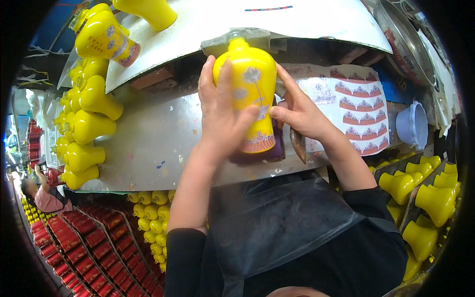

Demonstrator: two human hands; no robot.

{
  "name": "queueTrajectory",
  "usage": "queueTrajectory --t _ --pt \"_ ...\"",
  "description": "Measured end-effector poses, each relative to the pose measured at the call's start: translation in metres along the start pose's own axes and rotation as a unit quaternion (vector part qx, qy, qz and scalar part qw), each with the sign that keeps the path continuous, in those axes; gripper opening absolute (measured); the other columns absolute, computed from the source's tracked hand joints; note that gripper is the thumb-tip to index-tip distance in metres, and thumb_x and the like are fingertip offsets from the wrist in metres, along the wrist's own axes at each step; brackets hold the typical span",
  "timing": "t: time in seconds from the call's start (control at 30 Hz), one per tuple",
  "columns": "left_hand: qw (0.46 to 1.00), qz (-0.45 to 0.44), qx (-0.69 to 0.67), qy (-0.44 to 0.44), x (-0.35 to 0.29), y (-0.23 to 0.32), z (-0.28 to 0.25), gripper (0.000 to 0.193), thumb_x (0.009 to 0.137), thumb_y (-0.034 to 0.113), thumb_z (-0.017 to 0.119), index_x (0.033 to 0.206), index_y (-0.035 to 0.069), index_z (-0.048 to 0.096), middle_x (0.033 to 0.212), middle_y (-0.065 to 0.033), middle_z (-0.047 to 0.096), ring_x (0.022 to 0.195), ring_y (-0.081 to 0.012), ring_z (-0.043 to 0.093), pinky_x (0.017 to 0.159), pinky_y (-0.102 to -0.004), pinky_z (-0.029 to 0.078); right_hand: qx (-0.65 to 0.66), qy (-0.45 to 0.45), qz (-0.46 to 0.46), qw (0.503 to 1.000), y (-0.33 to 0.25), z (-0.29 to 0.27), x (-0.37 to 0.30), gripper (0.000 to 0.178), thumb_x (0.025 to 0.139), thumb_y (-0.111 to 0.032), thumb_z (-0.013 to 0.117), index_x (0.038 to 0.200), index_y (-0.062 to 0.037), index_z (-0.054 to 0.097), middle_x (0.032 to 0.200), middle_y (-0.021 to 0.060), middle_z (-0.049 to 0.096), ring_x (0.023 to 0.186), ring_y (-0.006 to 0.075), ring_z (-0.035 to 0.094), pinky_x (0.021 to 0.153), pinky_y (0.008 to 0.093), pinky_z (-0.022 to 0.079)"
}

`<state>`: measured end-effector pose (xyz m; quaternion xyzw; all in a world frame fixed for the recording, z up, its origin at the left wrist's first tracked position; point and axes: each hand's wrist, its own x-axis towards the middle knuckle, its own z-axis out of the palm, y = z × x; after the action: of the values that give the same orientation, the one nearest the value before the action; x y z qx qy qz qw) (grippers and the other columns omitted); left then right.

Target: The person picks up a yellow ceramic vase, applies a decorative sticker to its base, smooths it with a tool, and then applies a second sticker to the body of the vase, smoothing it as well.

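A glossy yellow bottle [255, 94] with a clear glass neck stands out in front of me, its neck pointing away. Grey flower decals run down its front, and a patterned pink-purple band circles its base. My left hand [220, 109], partly smeared by motion, lies along the bottle's left side with the thumb across the front. On the right side my right hand [299, 111] grips it, thumb near the lower decal and fingers partly hidden behind. A folded grey cloth [213, 45] sits behind the neck. Beneath the base shows a dark purple object [277, 141].
Printed decal sheet [363, 106] lies right on the grey table [148, 133]; a pale bucket [411, 126] stands beyond it. Yellow bottles [91, 126] line the left edge, one decorated bottle [106, 37] among them. Racks hold yellow bottles [438, 203] and red cylinders [74, 237]. A person [47, 198] is far left.
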<state>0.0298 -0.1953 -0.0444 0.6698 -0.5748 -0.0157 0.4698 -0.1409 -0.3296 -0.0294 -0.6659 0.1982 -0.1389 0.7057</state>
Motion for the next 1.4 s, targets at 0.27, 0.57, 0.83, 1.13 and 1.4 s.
queueTrajectory --t 0.27,0.57,0.83,1.13,1.4 --pt "0.999 -0.019 0.027 -0.005 -0.006 0.002 0.002 0.09 0.089 0.024 0.063 0.167 0.015 0.018 0.169 -0.026 0.013 0.153 -0.0471 0.021 0.125 -0.0542 0.021 -0.112 0.007 0.005 0.994 -0.001 0.003 -0.004 0.099 0.095 -0.024 0.073 0.169 -0.0125 0.008 0.082 0.0094 0.069 0.069 0.0139 0.067 0.065 0.029 0.053" --pt "0.999 -0.045 -0.005 0.006 -0.008 -0.001 0.005 0.088 0.09 0.024 0.067 0.166 0.015 0.022 0.166 -0.0281 0.016 0.152 -0.047 0.023 0.124 -0.0537 0.023 -0.112 0.033 -0.015 0.993 0.005 0.006 0.005 0.094 0.101 -0.041 0.063 0.167 -0.0066 0.006 0.123 0.0271 0.065 0.102 0.0283 0.072 0.09 0.0371 0.056" --pt "1.0 -0.017 -0.01 0.002 -0.008 -0.004 0.004 0.093 0.088 0.027 0.071 0.167 0.019 0.021 0.165 -0.0303 0.013 0.15 -0.0494 0.023 0.123 -0.0543 0.025 -0.135 0.03 -0.049 0.989 0.016 0.008 0.005 0.096 0.102 -0.046 0.059 0.166 -0.0006 0.004 0.144 0.0338 0.053 0.12 0.0365 0.067 0.105 0.0415 0.051" --pt "1.0 0.004 0.001 -0.009 -0.011 -0.01 0.003 0.09 0.092 0.035 0.068 0.167 0.02 0.021 0.166 -0.0313 0.012 0.15 -0.0512 0.023 0.122 -0.0556 0.026 -0.131 0.017 -0.049 0.99 0.017 0.008 0.004 0.096 0.102 -0.046 0.059 0.166 -0.0014 0.003 0.144 0.0336 0.052 0.116 0.0356 0.069 0.102 0.0414 0.053" --pt "1.0 0.012 0.014 -0.004 -0.011 -0.011 0.004 0.09 0.094 0.044 0.065 0.167 0.02 0.02 0.165 -0.0326 0.013 0.149 -0.0526 0.025 0.122 -0.057 0.026 -0.114 0.005 -0.027 0.993 0.012 0.006 0.003 0.094 0.103 -0.045 0.058 0.166 -0.0023 0.004 0.142 0.0341 0.053 0.115 0.0363 0.07 0.099 0.0424 0.056"
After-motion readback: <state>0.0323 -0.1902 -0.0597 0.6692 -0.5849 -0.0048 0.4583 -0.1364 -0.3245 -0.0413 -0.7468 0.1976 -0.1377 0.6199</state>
